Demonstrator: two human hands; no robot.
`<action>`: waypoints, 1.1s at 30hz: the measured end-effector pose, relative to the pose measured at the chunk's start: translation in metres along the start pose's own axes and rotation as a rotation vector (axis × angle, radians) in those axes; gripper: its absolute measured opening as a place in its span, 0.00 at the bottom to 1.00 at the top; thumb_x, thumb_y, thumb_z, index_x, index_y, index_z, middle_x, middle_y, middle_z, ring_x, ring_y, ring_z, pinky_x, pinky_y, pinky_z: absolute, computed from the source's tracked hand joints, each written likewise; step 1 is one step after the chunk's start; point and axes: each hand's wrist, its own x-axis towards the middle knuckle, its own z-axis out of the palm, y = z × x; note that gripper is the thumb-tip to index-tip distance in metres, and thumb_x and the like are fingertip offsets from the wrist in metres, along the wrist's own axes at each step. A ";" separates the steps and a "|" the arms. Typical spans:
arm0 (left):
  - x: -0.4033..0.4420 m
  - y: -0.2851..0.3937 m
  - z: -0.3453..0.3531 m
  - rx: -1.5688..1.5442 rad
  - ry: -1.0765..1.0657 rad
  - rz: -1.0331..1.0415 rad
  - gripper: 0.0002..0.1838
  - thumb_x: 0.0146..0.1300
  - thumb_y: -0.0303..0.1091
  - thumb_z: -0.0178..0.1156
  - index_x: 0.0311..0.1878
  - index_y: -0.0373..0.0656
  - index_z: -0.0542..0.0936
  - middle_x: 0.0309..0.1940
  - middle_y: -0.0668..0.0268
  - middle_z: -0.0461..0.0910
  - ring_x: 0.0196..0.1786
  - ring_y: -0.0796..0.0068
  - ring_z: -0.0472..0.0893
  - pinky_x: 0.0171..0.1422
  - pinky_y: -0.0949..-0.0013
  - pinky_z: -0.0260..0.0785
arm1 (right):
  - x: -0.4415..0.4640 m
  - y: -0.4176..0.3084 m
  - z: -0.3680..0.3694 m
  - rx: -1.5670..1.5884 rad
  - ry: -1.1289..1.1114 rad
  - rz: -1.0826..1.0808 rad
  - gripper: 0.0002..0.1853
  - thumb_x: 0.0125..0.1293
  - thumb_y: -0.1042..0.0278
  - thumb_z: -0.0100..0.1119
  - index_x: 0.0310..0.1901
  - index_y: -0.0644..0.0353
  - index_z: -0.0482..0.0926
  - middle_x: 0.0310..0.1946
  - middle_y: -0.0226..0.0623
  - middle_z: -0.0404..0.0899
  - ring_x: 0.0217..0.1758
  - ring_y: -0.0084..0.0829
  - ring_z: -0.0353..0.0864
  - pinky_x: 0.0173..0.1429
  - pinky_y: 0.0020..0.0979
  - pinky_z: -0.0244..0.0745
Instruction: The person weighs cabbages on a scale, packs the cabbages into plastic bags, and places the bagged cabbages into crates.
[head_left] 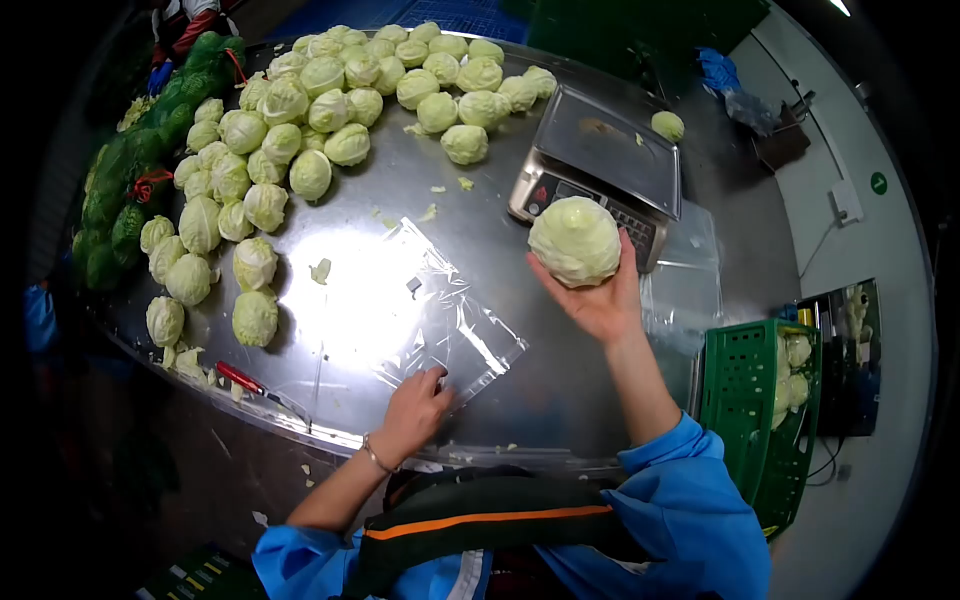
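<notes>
My right hand (608, 308) holds a pale green cabbage (575, 242) from below, with fingers and thumb around its underside, in front of the scale. A clear plastic bag (462, 318) lies flat and shiny on the metal table (560, 390). Its near edge is under my left hand (412, 410), whose fingers are curled and closed at the film. Exactly how the fingertips grip the film is partly hidden.
Loose cabbages (325, 75) cover the table's far left, beside green net sacks (125, 190). A digital scale (610, 150) stands behind the held cabbage. Clear bags (690, 285) lie right; a green crate (740, 400) stands beyond. A red-handled knife (245, 380) rests near the front edge.
</notes>
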 end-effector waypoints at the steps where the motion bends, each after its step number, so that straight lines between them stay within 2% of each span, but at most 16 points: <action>1: 0.003 0.004 0.004 0.054 -0.024 -0.012 0.15 0.49 0.23 0.57 0.43 0.42 0.78 0.42 0.57 0.73 0.39 0.61 0.74 0.43 0.64 0.68 | -0.009 0.002 -0.002 0.032 -0.045 0.026 0.33 0.64 0.41 0.46 0.64 0.54 0.60 0.64 0.46 0.59 0.66 0.50 0.59 0.67 0.56 0.59; 3: 0.011 0.013 0.009 0.164 -0.078 -0.040 0.12 0.50 0.25 0.57 0.40 0.39 0.77 0.44 0.57 0.72 0.39 0.61 0.73 0.45 0.63 0.67 | -0.023 0.009 -0.011 0.090 -0.091 0.123 0.35 0.63 0.39 0.47 0.65 0.55 0.59 0.63 0.50 0.58 0.65 0.55 0.59 0.67 0.56 0.59; 4: 0.016 0.025 0.003 0.153 -0.011 -0.067 0.12 0.49 0.25 0.61 0.40 0.39 0.79 0.42 0.58 0.74 0.42 0.60 0.74 0.48 0.63 0.65 | -0.032 0.015 -0.012 0.113 -0.096 0.152 0.36 0.62 0.39 0.47 0.64 0.56 0.59 0.63 0.51 0.59 0.65 0.56 0.59 0.66 0.56 0.59; 7: 0.041 0.068 -0.031 -0.196 0.451 -0.094 0.16 0.48 0.25 0.65 0.43 0.40 0.79 0.39 0.59 0.74 0.41 0.62 0.73 0.48 0.63 0.63 | -0.053 0.038 -0.005 0.127 -0.066 0.151 0.37 0.62 0.37 0.46 0.64 0.58 0.60 0.61 0.52 0.60 0.62 0.55 0.62 0.67 0.52 0.60; 9: 0.060 0.103 -0.070 -0.145 0.632 0.049 0.19 0.45 0.26 0.69 0.44 0.43 0.80 0.37 0.63 0.75 0.41 0.65 0.72 0.48 0.63 0.60 | -0.066 0.053 0.002 0.077 -0.038 0.099 0.36 0.63 0.37 0.44 0.63 0.57 0.61 0.60 0.50 0.62 0.61 0.51 0.64 0.67 0.49 0.60; 11: 0.077 0.122 -0.092 0.002 0.653 0.107 0.19 0.43 0.30 0.70 0.42 0.46 0.81 0.36 0.68 0.76 0.40 0.68 0.72 0.49 0.64 0.59 | -0.075 0.061 0.001 0.043 -0.082 0.084 0.35 0.64 0.37 0.42 0.63 0.57 0.62 0.59 0.46 0.65 0.61 0.46 0.66 0.65 0.45 0.62; 15: 0.084 0.116 -0.094 0.078 0.723 0.123 0.17 0.42 0.31 0.71 0.39 0.48 0.82 0.35 0.73 0.79 0.39 0.70 0.73 0.51 0.66 0.57 | -0.089 0.073 0.012 -0.069 -0.088 -0.001 0.34 0.65 0.36 0.39 0.61 0.56 0.64 0.56 0.41 0.69 0.59 0.37 0.68 0.62 0.39 0.64; 24: 0.073 0.125 -0.105 0.215 0.745 0.128 0.16 0.40 0.28 0.71 0.36 0.48 0.82 0.33 0.74 0.80 0.38 0.72 0.74 0.55 0.63 0.57 | -0.102 0.082 0.029 -0.140 -0.101 -0.108 0.33 0.65 0.39 0.44 0.61 0.57 0.63 0.57 0.41 0.68 0.58 0.39 0.69 0.61 0.40 0.66; 27: 0.071 0.124 -0.104 0.288 0.766 0.167 0.16 0.39 0.26 0.70 0.35 0.48 0.81 0.32 0.75 0.79 0.37 0.72 0.74 0.56 0.62 0.58 | -0.104 0.088 0.031 -0.181 -0.106 -0.226 0.33 0.64 0.41 0.47 0.64 0.56 0.61 0.62 0.44 0.63 0.64 0.46 0.63 0.69 0.47 0.58; 28: 0.071 0.123 -0.103 0.311 0.776 0.184 0.16 0.38 0.25 0.69 0.34 0.48 0.81 0.32 0.75 0.79 0.37 0.73 0.74 0.57 0.62 0.58 | -0.105 0.089 0.032 -0.177 -0.101 -0.225 0.34 0.64 0.41 0.48 0.63 0.56 0.62 0.61 0.44 0.64 0.63 0.44 0.65 0.67 0.46 0.61; 30: 0.074 0.117 -0.103 0.193 0.815 0.195 0.14 0.39 0.26 0.67 0.33 0.47 0.80 0.31 0.74 0.78 0.36 0.74 0.74 0.57 0.59 0.58 | -0.107 0.091 0.035 -0.167 -0.090 -0.225 0.34 0.63 0.40 0.48 0.62 0.58 0.62 0.59 0.43 0.66 0.61 0.42 0.68 0.64 0.43 0.65; 31: 0.075 0.115 -0.103 0.133 0.833 0.202 0.13 0.39 0.26 0.66 0.32 0.46 0.79 0.30 0.74 0.78 0.36 0.74 0.74 0.57 0.58 0.58 | -0.107 0.090 0.034 -0.100 -0.117 -0.141 0.34 0.63 0.40 0.48 0.62 0.57 0.62 0.59 0.44 0.66 0.62 0.43 0.67 0.65 0.45 0.65; 32: 0.071 0.118 -0.114 -0.092 0.773 0.106 0.13 0.40 0.23 0.65 0.32 0.46 0.79 0.29 0.71 0.78 0.35 0.72 0.74 0.53 0.60 0.62 | -0.107 0.087 0.030 -0.032 -0.145 -0.059 0.34 0.63 0.40 0.48 0.62 0.57 0.61 0.60 0.44 0.65 0.63 0.43 0.66 0.66 0.46 0.64; 33: 0.066 0.117 -0.113 -0.415 0.796 -0.054 0.09 0.46 0.20 0.63 0.32 0.43 0.79 0.29 0.69 0.78 0.34 0.74 0.76 0.50 0.64 0.66 | -0.107 0.085 0.029 0.035 -0.173 0.022 0.34 0.63 0.40 0.48 0.62 0.57 0.61 0.60 0.45 0.64 0.63 0.44 0.65 0.66 0.48 0.64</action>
